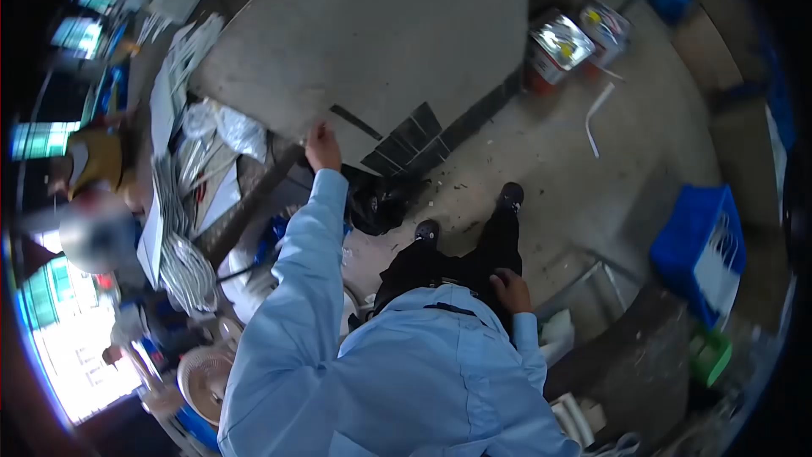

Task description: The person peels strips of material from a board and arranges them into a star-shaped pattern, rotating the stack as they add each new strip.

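Observation:
My left hand reaches out over the near edge of a large grey-brown table, fingers curled together; anything between them is too small to make out. Beside it on the tabletop lies a narrow dark strip. To the right of that, several dark rectangular pieces lie side by side near the table edge. My right hand hangs low by my thigh, its fingers loosely apart and nothing visible in them. A black plastic bag is below the table edge, near my feet.
White cable bundles and clear plastic bags lie at the left. Metal tins stand on the floor beyond the table. A blue crate is at the right, and a fan stands lower left. Another person is farther left.

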{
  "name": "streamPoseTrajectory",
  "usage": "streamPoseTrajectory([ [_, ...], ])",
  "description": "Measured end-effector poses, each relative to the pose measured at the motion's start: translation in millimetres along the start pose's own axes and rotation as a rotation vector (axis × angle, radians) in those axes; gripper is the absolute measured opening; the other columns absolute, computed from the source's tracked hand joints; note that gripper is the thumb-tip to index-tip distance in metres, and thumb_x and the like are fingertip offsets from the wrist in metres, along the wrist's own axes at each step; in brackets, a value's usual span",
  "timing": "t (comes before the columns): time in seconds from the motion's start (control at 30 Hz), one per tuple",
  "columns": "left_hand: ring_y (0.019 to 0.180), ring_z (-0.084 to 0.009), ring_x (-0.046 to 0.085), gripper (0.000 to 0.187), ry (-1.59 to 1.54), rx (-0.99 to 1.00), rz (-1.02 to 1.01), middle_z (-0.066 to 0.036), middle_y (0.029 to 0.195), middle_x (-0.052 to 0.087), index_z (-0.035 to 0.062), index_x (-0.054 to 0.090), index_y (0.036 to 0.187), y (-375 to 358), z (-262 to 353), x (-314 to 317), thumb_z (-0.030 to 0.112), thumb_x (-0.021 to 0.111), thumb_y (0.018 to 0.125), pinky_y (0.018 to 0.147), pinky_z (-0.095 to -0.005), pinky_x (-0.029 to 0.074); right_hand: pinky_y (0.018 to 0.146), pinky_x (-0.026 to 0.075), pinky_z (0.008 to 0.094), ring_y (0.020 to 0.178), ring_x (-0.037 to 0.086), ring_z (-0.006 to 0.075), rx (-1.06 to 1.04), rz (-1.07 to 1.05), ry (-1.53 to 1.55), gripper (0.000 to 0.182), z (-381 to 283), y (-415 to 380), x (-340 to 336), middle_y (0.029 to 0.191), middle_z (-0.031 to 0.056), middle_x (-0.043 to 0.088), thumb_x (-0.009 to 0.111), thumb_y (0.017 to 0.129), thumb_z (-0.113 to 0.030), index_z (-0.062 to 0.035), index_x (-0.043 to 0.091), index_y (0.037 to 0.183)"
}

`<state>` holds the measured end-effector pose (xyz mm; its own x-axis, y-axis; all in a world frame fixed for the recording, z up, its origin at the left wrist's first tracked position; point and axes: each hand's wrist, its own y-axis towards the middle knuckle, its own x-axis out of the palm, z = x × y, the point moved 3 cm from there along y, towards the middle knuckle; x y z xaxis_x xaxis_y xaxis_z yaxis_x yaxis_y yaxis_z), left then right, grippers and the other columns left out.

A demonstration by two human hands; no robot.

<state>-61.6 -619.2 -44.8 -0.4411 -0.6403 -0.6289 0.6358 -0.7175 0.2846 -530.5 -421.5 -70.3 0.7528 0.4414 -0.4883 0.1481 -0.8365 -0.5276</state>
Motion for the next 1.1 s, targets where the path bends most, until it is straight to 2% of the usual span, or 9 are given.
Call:
streamPoseTrajectory([
  [0.07, 0.083, -0.0275, 0.060, 0.026, 0.045, -0.183, 0.005, -0.013, 0.091, 0.062, 0.0092, 0.060, 0.106, -15, 11, 3, 0.010, 0.058, 0.080, 0.075, -0.0356, 0.047, 0.074, 0.049, 0.0396, 0.086, 0.061, 0.0343, -0.140, -0.084, -0.099, 0.032, 5, 36, -23, 0.093, 0.0177, 0.063, 0.060, 0.080, -0.028, -0.0035, 0.060, 0.101],
  [0.2, 0.085, -0.0309, 0.059, 0.031, 0.190, -0.099, 0.042, -0.013, 0.096, 0.060, 0.0101, 0.057, 0.111, -18, 27, 12, 0.009, 0.057, 0.080, 0.074, -0.0382, 0.047, 0.073, 0.049, 0.0391, 0.083, 0.061, 0.0328, -0.341, -0.359, -0.264, 0.032, 10, 126, -100, 0.090, 0.0169, 0.064, 0.061, 0.080, -0.029, -0.0044, 0.060, 0.100],
  [0.27, 0.083, -0.0303, 0.060, 0.032, 0.062, -0.172, 0.167, -0.014, 0.092, 0.061, 0.0080, 0.056, 0.112, -30, 17, 30, 0.009, 0.056, 0.080, 0.072, -0.0373, 0.047, 0.072, 0.049, 0.0383, 0.082, 0.061, 0.0320, -0.309, -0.348, -0.339, 0.030, 4, 154, -143, 0.089, 0.0163, 0.064, 0.061, 0.080, -0.028, -0.0045, 0.061, 0.098],
  [0.33, 0.080, -0.0299, 0.061, 0.029, -0.016, -0.469, 0.177, -0.015, 0.088, 0.062, 0.0056, 0.058, 0.109, -45, 25, 39, 0.010, 0.055, 0.080, 0.071, -0.0356, 0.047, 0.072, 0.049, 0.0375, 0.082, 0.062, 0.0312, -0.289, -0.328, -0.450, 0.028, -5, 184, -184, 0.088, 0.0156, 0.064, 0.061, 0.079, -0.027, -0.0046, 0.061, 0.097],
  [0.4, 0.077, -0.0291, 0.062, 0.025, -0.071, -0.502, 0.206, -0.015, 0.085, 0.064, 0.0040, 0.060, 0.104, -66, 6, 44, 0.011, 0.053, 0.081, 0.070, -0.0338, 0.048, 0.071, 0.049, 0.0359, 0.080, 0.063, 0.0292, -0.244, -0.288, -0.247, 0.025, -14, 216, -202, 0.087, 0.0144, 0.065, 0.062, 0.079, -0.025, -0.0042, 0.062, 0.094],
  [0.63, 0.088, -0.0289, 0.058, 0.024, -0.003, -0.247, 0.392, -0.013, 0.096, 0.058, 0.0062, 0.058, 0.105, -47, 36, 45, 0.011, 0.059, 0.082, 0.076, -0.0345, 0.047, 0.072, 0.050, 0.0335, 0.079, 0.064, 0.0240, -0.324, -0.506, -0.580, 0.025, -65, 269, -114, 0.086, 0.0130, 0.065, 0.061, 0.081, -0.023, -0.0038, 0.062, 0.096],
  [0.77, 0.093, -0.0258, 0.057, 0.027, 0.150, -0.078, 0.416, -0.011, 0.098, 0.055, 0.0077, 0.057, 0.107, -16, 49, 43, 0.010, 0.062, 0.080, 0.078, -0.0326, 0.046, 0.074, 0.050, 0.0318, 0.082, 0.064, 0.0221, -0.333, -0.656, -0.495, 0.026, -103, 258, -59, 0.090, 0.0117, 0.065, 0.061, 0.082, -0.024, -0.0047, 0.061, 0.100],
  [0.9, 0.093, -0.0268, 0.055, 0.028, -0.089, -0.192, 0.490, -0.011, 0.101, 0.054, 0.0062, 0.056, 0.107, -17, 39, 55, 0.010, 0.063, 0.080, 0.079, -0.0345, 0.046, 0.076, 0.049, 0.0309, 0.085, 0.063, 0.0203, -0.270, -0.698, -0.523, 0.026, -104, 251, -46, 0.091, 0.0111, 0.065, 0.060, 0.083, -0.023, -0.0049, 0.061, 0.102],
  [1.1, 0.088, -0.0269, 0.054, 0.030, -0.005, -0.173, 0.571, -0.012, 0.099, 0.052, 0.0035, 0.055, 0.104, -11, 42, 55, 0.011, 0.066, 0.078, 0.077, -0.0348, 0.045, 0.074, 0.049, 0.0311, 0.081, 0.063, 0.0213, -0.301, -0.700, -0.671, 0.023, -73, 244, -68, 0.090, 0.0113, 0.065, 0.060, 0.082, -0.022, -0.0040, 0.063, 0.097],
])
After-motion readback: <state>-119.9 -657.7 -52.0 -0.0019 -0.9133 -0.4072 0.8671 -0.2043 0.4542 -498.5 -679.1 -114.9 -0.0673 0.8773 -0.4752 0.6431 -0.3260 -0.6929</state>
